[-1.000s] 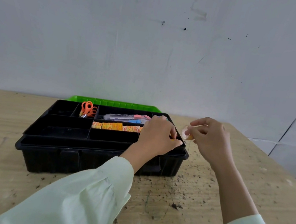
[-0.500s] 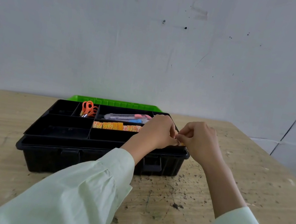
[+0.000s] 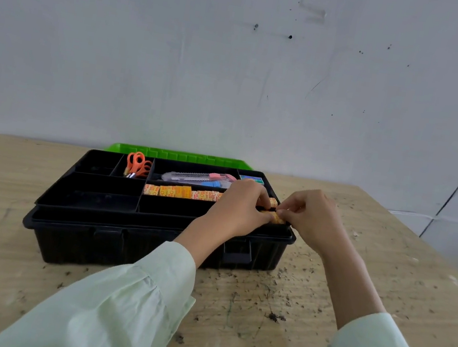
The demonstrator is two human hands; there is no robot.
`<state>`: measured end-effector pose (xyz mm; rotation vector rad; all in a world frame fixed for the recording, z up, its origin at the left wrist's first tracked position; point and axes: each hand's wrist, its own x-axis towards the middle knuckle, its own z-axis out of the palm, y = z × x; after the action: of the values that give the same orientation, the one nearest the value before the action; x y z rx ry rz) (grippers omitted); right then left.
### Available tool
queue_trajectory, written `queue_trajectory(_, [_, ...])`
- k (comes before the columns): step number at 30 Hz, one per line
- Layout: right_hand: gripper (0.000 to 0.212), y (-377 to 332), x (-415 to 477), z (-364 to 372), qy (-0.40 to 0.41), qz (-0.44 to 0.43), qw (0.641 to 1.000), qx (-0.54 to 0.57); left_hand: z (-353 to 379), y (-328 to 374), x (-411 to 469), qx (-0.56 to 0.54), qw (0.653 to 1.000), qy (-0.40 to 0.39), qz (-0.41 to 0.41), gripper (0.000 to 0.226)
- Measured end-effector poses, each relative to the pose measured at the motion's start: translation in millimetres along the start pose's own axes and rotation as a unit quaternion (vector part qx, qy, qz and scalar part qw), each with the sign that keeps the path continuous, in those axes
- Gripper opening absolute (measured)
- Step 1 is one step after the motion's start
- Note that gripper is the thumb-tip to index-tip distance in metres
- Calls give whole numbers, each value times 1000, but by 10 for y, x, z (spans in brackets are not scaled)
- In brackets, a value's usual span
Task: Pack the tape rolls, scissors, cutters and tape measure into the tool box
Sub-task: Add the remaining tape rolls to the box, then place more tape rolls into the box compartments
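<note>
Left hand (image 3: pixel 242 205) and right hand (image 3: pixel 309 215) meet over the right end of the open black plastic tool box (image 3: pixel 155 221). Both are pinched together on a small orange-and-yellow printed tape roll (image 3: pixel 274 217) at the near right edge of the tray; only a sliver of it shows between the fingers, and whether it is seated in a compartment cannot be told. A second such roll (image 3: pixel 273 201) peeks out just behind the left knuckles.

The left hand hides the right end of the row of orange printed tape rolls (image 3: pixel 180 192), which fills the middle compartment. Behind that row lies a clear utility cutter with pink slider (image 3: pixel 197 177); a blue item beside it is partly covered and unclear. Orange-handled scissors (image 3: pixel 137 164) stand in a rear compartment, and a small blue-green box (image 3: pixel 251 178) sits at the rear right corner. The green lid (image 3: pixel 178 155) lies behind, mostly hidden. No tape measure can be made out.

Compared with a second ago, the right hand has come down from beside the box onto its edge, and the hands have closed together. The scuffed wooden desk (image 3: pixel 354 281) is cut off at the bottom.
</note>
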<state>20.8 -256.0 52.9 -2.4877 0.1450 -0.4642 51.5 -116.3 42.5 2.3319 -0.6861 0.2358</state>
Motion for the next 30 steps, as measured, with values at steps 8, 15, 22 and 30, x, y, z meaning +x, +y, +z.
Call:
queue_trajectory(8, [18, -179, -79, 163, 73, -27, 997, -7, -152, -140, -313, 20, 993, 109, 39, 14])
queue_trajectory(15, [15, -847, -274, 668, 107, -180, 973, 99, -632, -541, -788, 21, 958, 283, 40, 12])
queue_trajectory(22, [23, -1538, -510, 1162, 21, -250, 961, 119, -1126, -1048, -1332, 46, 930, 363, -28, 11])
queue_trajectory(30, [59, -2012, -715, 1623, -130, -269, 950, -89, -1495, -1735, -2071, 112, 901, 390, -153, 14])
